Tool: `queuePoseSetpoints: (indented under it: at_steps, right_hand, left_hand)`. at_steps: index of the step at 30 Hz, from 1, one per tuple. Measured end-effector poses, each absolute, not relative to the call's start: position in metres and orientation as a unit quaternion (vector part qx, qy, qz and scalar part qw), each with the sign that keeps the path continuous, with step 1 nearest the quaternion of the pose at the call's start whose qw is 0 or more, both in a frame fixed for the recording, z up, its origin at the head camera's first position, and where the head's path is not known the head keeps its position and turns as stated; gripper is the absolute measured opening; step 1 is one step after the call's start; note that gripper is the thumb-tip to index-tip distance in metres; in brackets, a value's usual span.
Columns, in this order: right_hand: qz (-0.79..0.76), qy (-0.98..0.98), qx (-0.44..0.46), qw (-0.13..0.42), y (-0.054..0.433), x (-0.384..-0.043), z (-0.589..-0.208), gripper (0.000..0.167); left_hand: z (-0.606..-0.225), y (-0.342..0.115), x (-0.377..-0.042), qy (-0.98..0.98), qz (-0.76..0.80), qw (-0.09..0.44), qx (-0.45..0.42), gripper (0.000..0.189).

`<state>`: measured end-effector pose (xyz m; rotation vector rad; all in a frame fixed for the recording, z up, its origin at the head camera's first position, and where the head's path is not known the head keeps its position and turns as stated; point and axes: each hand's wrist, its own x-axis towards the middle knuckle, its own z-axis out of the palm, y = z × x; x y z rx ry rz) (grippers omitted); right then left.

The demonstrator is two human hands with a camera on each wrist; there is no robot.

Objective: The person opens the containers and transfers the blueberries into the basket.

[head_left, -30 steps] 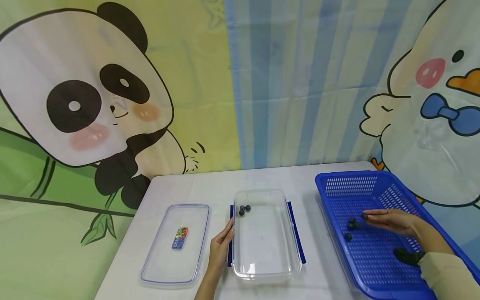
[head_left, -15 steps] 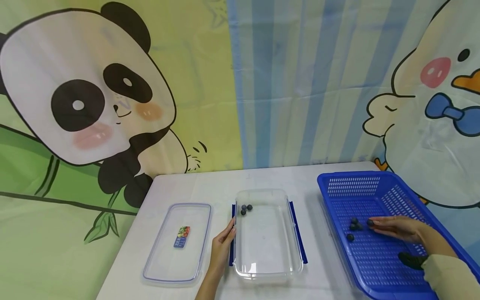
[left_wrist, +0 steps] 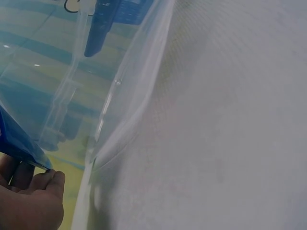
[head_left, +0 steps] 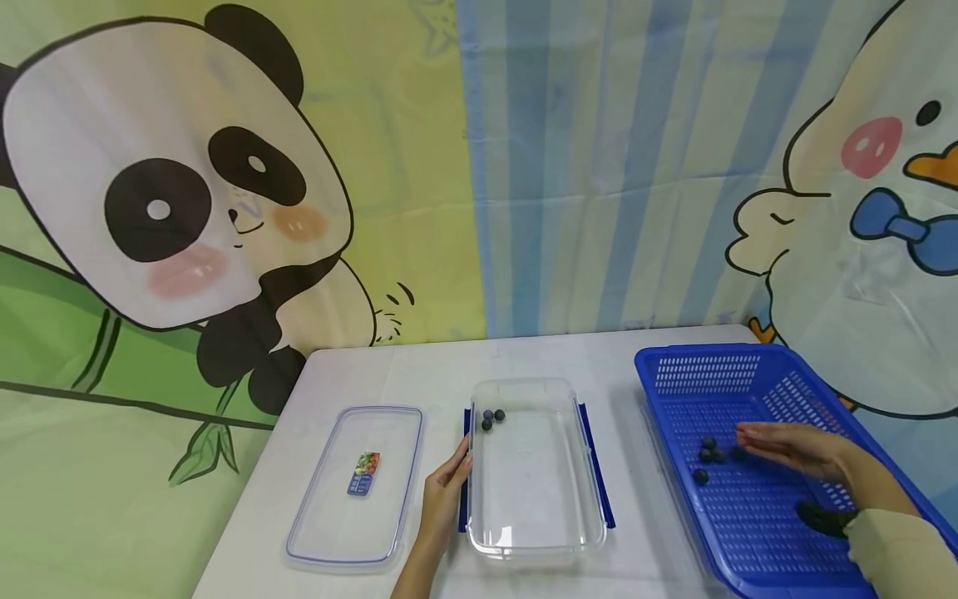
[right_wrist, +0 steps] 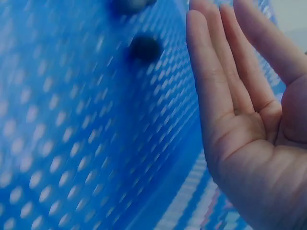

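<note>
In the head view my left hand (head_left: pixel 443 491) holds the left side of a clear plastic food container (head_left: pixel 535 499). In the left wrist view its fingers pinch the container's blue side clasp (left_wrist: pixel 21 143). Inside the container, several blueberries (head_left: pixel 487 425) sit in the far left corner. My right hand (head_left: pixel 801 449) hovers inside a blue perforated basket (head_left: pixel 748 520), fingers straight and holding nothing. Just beneath its fingertips a blueberry (head_left: pixel 738 452) lies on the basket floor, beside a small group of other blueberries (head_left: pixel 707 455). The right wrist view shows the empty palm and a dark blueberry (right_wrist: pixel 146 49).
A clear lid (head_left: pixel 322 524) with a blue seal and a printed label (head_left: pixel 363 474) lies left of the container. All stand on a white-covered table (head_left: pixel 419 366). A patterned curtain (head_left: pixel 554 166) hangs behind it. Something dark (head_left: pixel 823 518) shows at the right wrist.
My right hand lowered a blueberry toward the basket floor and has let it go; the fingers are now straight. My left hand keeps its hold on the container.
</note>
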<state>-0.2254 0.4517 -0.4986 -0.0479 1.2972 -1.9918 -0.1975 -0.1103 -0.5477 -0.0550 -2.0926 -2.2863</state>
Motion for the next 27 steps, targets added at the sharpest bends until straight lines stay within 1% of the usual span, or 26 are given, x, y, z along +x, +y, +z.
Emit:
queuePoseSetpoints:
  at_steps: [5,9,15,20,27]
  right_hand:
    - [-0.772,0.535,-0.026,0.343,0.425,-0.235,-0.477,0.039]
    - [-0.775,0.54,-0.039,0.327,0.393,-0.244,-0.455,0.037]
    - [-0.757,0.586,-0.032,0.287,0.328,-0.261,-0.428,0.027]
    - [-0.722,0.637,-0.027,0.27,0.268,-0.279,-0.419,0.02]
    - [-0.69,0.661,-0.038,0.293,0.183,-0.3,-0.427,0.039]
  left_hand:
    - [-0.547,-0.11,-0.197,-0.668,-0.743,0.026,-0.023,0.045]
    - [-0.546,-0.11,-0.197,-0.66,-0.75,0.021,-0.025,0.043]
    - [-0.538,-0.109,-0.194,-0.649,-0.76,0.013,-0.021,0.04]
    - [-0.529,-0.109,-0.19,-0.651,-0.759,0.012,-0.025,0.041]
    - [-0.546,-0.11,-0.196,-0.655,-0.755,0.015,-0.017,0.043]
